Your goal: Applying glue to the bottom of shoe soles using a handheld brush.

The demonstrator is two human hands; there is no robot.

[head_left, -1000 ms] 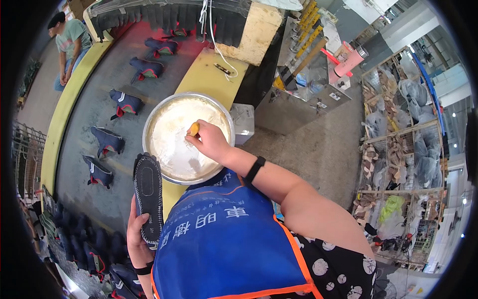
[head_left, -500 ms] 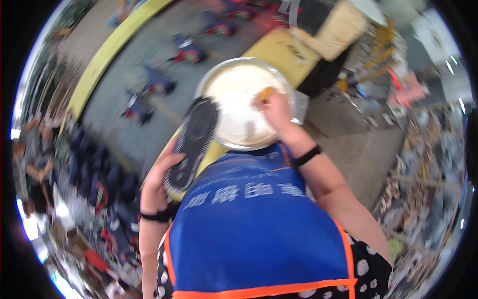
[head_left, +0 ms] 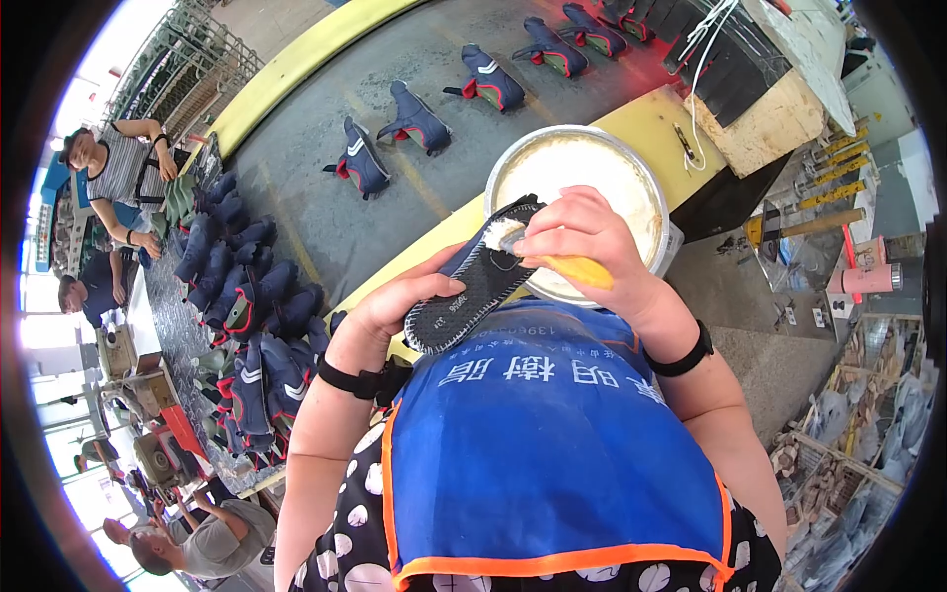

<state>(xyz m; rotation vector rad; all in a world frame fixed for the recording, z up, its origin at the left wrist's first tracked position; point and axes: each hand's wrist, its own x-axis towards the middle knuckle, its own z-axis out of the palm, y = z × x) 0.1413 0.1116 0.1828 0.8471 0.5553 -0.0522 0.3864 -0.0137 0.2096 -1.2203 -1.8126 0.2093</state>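
Note:
In my left hand (head_left: 390, 301) I hold a dark shoe upper (head_left: 441, 318), its black stitched underside turned up and slanting toward the upper right. The thumb lies on that underside; the other fingers are mostly hidden behind it. My right hand (head_left: 597, 237) is closed around a brush with a yellow handle (head_left: 582, 270). White bristles meet the shoe's far end, where a white patch shows. Just beyond both hands stands a round metal basin (head_left: 664, 202) with creamy white paste (head_left: 567, 170) in it; the right hand covers part of its near side.
Several navy shoe uppers (head_left: 490, 81) stand spaced along a grey belt (head_left: 296, 158) with yellow edges. A heap of navy uppers (head_left: 237, 286) lies at left. Several people (head_left: 133, 183) are at the left. A wooden block (head_left: 769, 116) and white cable (head_left: 698, 109) are at far right.
My right hand has brought the brush from over the basin to the shoe's underside. The shoe has come closer to the right hand, and the whole view has shifted.

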